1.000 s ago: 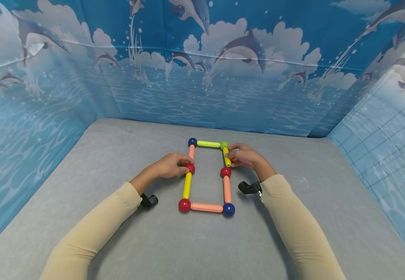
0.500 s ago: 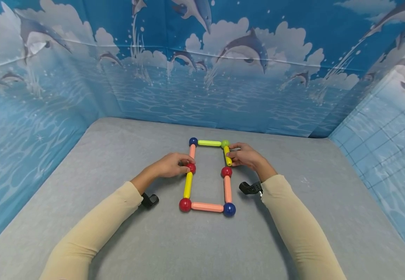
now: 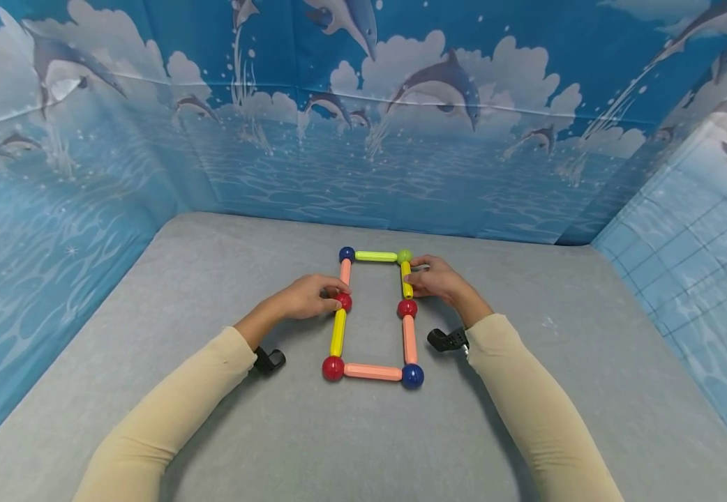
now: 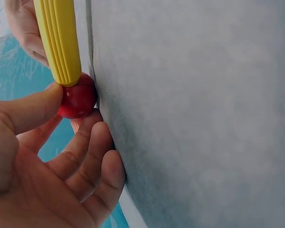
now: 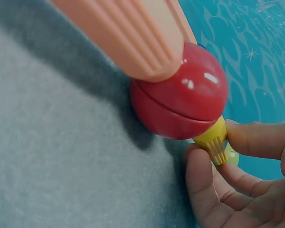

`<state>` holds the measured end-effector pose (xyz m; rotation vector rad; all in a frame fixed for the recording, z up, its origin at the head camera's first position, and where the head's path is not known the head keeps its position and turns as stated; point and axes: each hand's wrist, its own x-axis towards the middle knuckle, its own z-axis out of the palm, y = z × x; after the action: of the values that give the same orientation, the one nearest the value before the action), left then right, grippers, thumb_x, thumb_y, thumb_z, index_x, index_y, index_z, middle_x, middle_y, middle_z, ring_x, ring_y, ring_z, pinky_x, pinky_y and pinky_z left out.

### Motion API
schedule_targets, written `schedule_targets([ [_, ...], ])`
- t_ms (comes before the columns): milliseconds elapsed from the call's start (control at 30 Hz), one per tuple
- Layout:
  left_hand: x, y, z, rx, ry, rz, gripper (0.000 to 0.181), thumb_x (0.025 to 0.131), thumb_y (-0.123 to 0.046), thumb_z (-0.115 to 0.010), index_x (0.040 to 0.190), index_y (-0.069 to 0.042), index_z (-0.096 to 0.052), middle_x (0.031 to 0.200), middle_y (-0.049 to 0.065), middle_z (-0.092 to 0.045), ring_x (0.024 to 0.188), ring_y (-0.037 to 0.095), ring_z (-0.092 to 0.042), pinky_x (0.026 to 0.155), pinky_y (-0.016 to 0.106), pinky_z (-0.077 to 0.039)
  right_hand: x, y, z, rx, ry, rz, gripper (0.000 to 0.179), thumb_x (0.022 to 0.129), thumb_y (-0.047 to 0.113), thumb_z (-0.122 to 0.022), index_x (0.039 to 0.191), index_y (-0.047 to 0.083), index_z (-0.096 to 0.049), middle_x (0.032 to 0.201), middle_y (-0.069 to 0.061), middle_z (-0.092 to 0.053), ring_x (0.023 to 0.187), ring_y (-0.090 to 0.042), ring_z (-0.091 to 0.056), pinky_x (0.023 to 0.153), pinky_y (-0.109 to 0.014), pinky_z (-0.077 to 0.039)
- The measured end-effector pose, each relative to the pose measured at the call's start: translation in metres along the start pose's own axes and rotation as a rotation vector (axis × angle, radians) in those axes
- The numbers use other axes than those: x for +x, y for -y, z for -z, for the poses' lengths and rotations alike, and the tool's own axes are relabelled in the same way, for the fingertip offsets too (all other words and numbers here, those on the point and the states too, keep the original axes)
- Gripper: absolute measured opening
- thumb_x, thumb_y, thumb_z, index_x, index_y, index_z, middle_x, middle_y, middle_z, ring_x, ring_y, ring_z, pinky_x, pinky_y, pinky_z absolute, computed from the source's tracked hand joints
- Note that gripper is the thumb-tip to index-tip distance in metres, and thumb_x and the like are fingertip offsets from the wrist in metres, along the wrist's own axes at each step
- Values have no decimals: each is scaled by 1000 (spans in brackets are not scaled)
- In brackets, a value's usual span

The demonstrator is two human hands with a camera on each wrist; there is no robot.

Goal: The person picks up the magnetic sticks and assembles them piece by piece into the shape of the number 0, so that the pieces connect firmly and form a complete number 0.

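Toy construction rods and balls, looking like a magnetic set, form a long rectangle on the grey surface. My left hand (image 3: 307,296) pinches the red ball (image 4: 80,100) midway along the left side, between a pink rod (image 3: 345,271) and a yellow rod (image 4: 58,40). On the right side, my right hand (image 3: 440,280) pinches another yellow rod (image 3: 407,280) between thumb and fingers. Its far end meets the green ball (image 3: 405,257). The near end points at the right red ball (image 3: 407,309); whether they touch I cannot tell.
A blue ball (image 3: 347,254) and a lime rod (image 3: 376,256) make up the far side. The near side has a red ball (image 3: 333,368), a pink rod (image 3: 372,372) and a blue ball (image 3: 412,376). A dolphin-print curtain (image 3: 363,174) hangs behind.
The near end of the right yellow rod has swung slightly left, bringing it in line with the red ball below. My left hand stays on its ball.
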<state>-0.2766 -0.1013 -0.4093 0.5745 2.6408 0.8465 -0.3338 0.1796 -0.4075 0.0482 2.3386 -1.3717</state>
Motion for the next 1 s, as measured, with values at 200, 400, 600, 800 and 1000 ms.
schedule_targets([
  [200, 0, 0, 1, -3, 4, 0, 35, 98, -22, -61, 133, -20, -62, 131, 11, -64, 119, 26, -58, 99, 43, -50, -4, 1, -3, -7, -19, 6, 55, 100, 13, -55, 149, 4, -33, 127, -18, -53, 88, -13, -62, 80, -26, -58],
  [400, 0, 0, 1, 2, -19, -24, 34, 97, -20, -62, 131, -19, -64, 128, 10, -66, 116, 25, -59, 97, 41, -51, -7, 0, -5, -21, -44, 13, 54, 99, 13, -57, 147, 4, -34, 127, -20, -54, 91, -18, -64, 81, -28, -59],
  [600, 4, -5, 1, 10, -31, -17, 33, 97, -19, -62, 130, -19, -65, 127, 10, -67, 112, 25, -59, 92, 38, -53, -5, -4, -3, -40, -67, 7, 55, 99, 13, -57, 147, 3, -34, 128, -21, -55, 93, -20, -63, 84, -31, -58],
  [800, 13, -9, 1, 28, -41, -1, 32, 97, -19, -62, 129, -19, -65, 127, 11, -67, 107, 23, -59, 86, 33, -52, -1, -4, 1, -53, -90, -11, 54, 99, 14, -56, 148, 4, -34, 131, -21, -53, 98, -21, -62, 86, -32, -57],
  [1000, 20, -11, 1, 17, -59, 14, 32, 96, -17, -62, 128, -17, -66, 125, 12, -67, 106, 24, -59, 88, 36, -52, 6, -2, 4, -77, -115, -4, 53, 99, 16, -56, 147, 5, -36, 132, -21, -53, 96, -20, -61, 80, -27, -55],
])
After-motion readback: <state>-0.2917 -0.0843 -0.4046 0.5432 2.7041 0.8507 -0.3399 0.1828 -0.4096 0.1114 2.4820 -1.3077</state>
